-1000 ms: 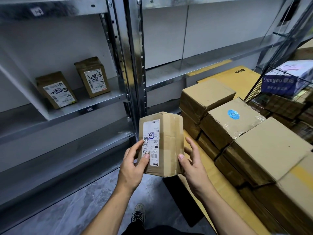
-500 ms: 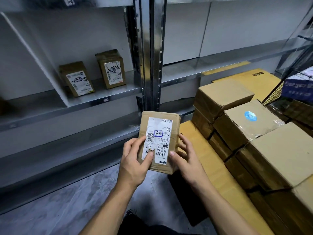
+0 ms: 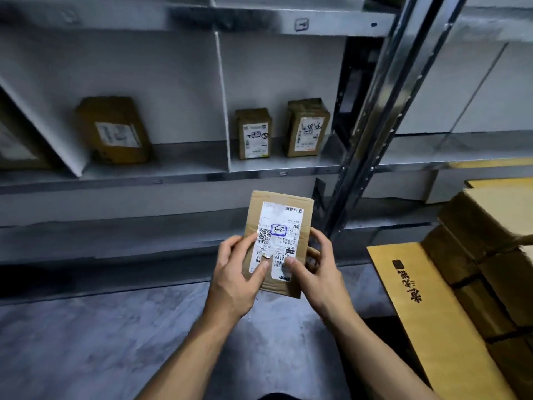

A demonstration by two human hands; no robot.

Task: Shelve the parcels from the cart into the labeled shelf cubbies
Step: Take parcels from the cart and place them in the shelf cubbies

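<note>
1. Brown cardboard: the parcel (image 3: 279,241) was up off the floor (image 3: 86,342), held low in front of the shelf (image 3: 187,176) and not yet in any cubby.
2. The left hand (image 3: 235,274) gripped its left edge and the right hand (image 3: 321,272) its right edge. The fingers (image 3: 261,268) of both were clamped on the box, with each thumb pressed flat on the face.
3. The white label (image 3: 281,215) was turned towards the camera, a blue-boxed handwritten mark near its middle. We judged the two-handed hold was for reading that mark and matching it to a cubby.
4. In the cubby straight ahead, two small parcels (image 3: 253,134) stood upright with labels outward, near each other but apart.
5. Left of the white divider (image 3: 222,111) sat a larger parcel (image 3: 114,129), blurred.
6. A tag (image 3: 301,24) on the upper shelf edge was too blurred to read.
7. What stood in the way:
   - The steel upright (image 3: 372,125) rose just right of the held box.
   - The stacked boxes (image 3: 490,226) and a yellow flat carton (image 3: 427,313) lay further right, well apart from the hands.
8. We judged the free space beside the divider the easiest way in, should the mark match that cubby.
</note>
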